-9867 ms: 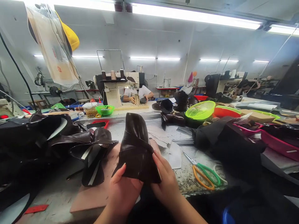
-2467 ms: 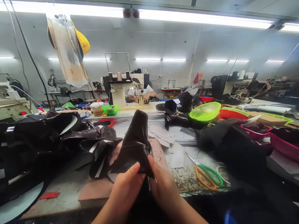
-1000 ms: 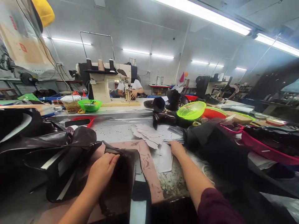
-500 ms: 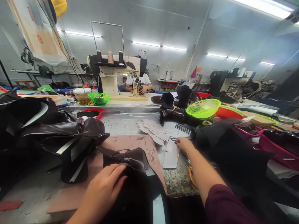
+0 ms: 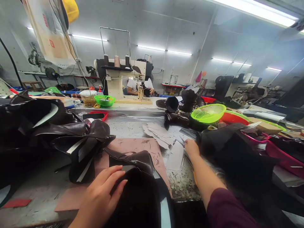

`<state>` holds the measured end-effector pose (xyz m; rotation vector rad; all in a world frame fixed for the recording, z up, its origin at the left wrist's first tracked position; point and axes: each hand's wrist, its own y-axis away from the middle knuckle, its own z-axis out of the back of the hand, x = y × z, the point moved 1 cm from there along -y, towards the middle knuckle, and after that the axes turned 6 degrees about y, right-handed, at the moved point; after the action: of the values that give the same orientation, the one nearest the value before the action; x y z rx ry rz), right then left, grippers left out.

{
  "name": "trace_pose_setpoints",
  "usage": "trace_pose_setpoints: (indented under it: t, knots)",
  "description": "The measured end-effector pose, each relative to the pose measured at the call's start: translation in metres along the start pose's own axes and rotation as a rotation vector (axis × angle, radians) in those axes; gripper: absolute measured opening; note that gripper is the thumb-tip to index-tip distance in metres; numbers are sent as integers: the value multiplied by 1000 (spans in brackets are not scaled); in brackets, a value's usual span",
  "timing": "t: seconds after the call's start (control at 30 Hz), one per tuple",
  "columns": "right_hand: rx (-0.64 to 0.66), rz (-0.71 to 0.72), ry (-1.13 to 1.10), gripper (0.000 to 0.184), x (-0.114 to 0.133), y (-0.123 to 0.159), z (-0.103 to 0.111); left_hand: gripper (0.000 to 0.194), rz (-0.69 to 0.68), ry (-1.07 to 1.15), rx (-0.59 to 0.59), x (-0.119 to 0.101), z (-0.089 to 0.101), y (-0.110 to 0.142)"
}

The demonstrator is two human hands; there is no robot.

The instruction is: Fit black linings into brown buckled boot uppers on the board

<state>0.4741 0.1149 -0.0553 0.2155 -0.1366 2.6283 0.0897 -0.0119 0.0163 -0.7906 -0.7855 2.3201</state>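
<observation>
My left hand (image 5: pixel 104 186) lies at the edge of a dark brown leather boot upper (image 5: pixel 142 160), fingers stretched and slightly apart. Black lining and pale strips show on the upper, which rests partly on a pink board (image 5: pixel 154 148). Farther right, my right hand (image 5: pixel 192 149) reaches over the bench with its fingers pinched. A thin, pointed greyish piece sticks out at the fingertips; its kind is unclear. Beside that hand lie a white card piece (image 5: pixel 175 157) and a slim stick-like tool (image 5: pixel 182 162). My forearm mostly covers an orange handle (image 5: pixel 195 178).
More dark boot uppers (image 5: pixel 95 131) are heaped at left. Torn paper pieces (image 5: pixel 158 134) and thin dark strips (image 5: pixel 188 133) lie ahead. Beyond are a green basket (image 5: pixel 209 113), finished-looking boots (image 5: pixel 177 118) and a sewing machine (image 5: pixel 114 84), with a person behind it. Black material (image 5: pixel 228 148) fills the right.
My left fingers have loosened from the upper's edge and spread. My right hand has shifted slightly off the white card, and a thin pointed piece now shows at its fingertips. The view has turned slightly.
</observation>
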Motion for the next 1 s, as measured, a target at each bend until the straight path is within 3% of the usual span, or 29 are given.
trace_pose_setpoints:
  t: [0.1, 0.2, 0.3, 0.37, 0.43, 0.5, 0.6, 0.8, 0.93, 1.0]
  knots:
    - [-137, -44, -85, 28, 13, 14, 22, 14, 52, 62, -17, 1, 2, 0]
    - [-180, 33, -190, 32, 39, 42, 46, 14, 132, 185, 4, -4, 1, -7]
    - [-159, 300, -358, 16, 74, 97, 63, 18, 348, 421, 132, -16, -4, -18]
    - [-138, 660, -697, 11, 94, 141, 71, 22, 517, 638, 230, -25, -8, -23]
    - [-166, 814, -889, 8, 106, 179, 76, 23, 646, 838, 294, -33, -12, -25]
    - [-177, 881, -957, 5, 113, 203, 78, 20, 709, 965, 309, -38, -14, -23]
    - [-209, 907, -913, 6, 117, 215, 82, 15, 645, 956, 278, -40, -12, -17]
    - [-405, 1021, -523, 8, 122, 223, 97, 14, 326, 561, 272, -35, -6, -5]
    - [-519, 1092, -319, 16, 126, 238, 97, 19, 282, 508, 319, -36, -5, 3]
    - [-602, 1100, -335, 18, 126, 245, 91, 18, 299, 575, 318, -37, -6, 8]
